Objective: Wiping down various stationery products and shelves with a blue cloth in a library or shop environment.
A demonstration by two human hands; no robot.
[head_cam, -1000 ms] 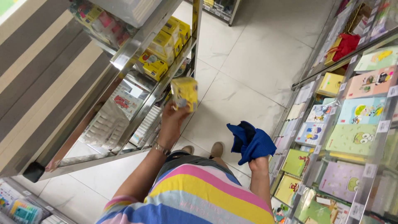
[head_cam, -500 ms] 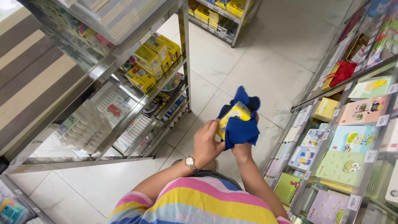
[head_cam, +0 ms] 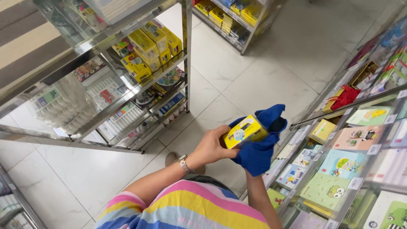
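Observation:
My left hand (head_cam: pixel 212 148) grips a small yellow box (head_cam: pixel 243 131) by its near end and holds it in front of my chest. My right hand is hidden under a blue cloth (head_cam: pixel 258 148), which it clutches from below and presses against the far end of the box. A watch sits on my left wrist (head_cam: pixel 183 162). More yellow boxes of the same kind (head_cam: pixel 146 48) stand on a metal shelf to my left.
A steel rack with glass shelves (head_cam: pixel 127 91) stands at the left with stationery packs. At the right a sloped display (head_cam: pixel 356 152) holds coloured notebooks. Another shelf (head_cam: pixel 237 21) stands across the white tiled floor (head_cam: pixel 263 72).
My left hand brought the yellow box away from the left shelf to the blue cloth in my right hand. Both now meet at the middle, the box tipped flatter against the cloth.

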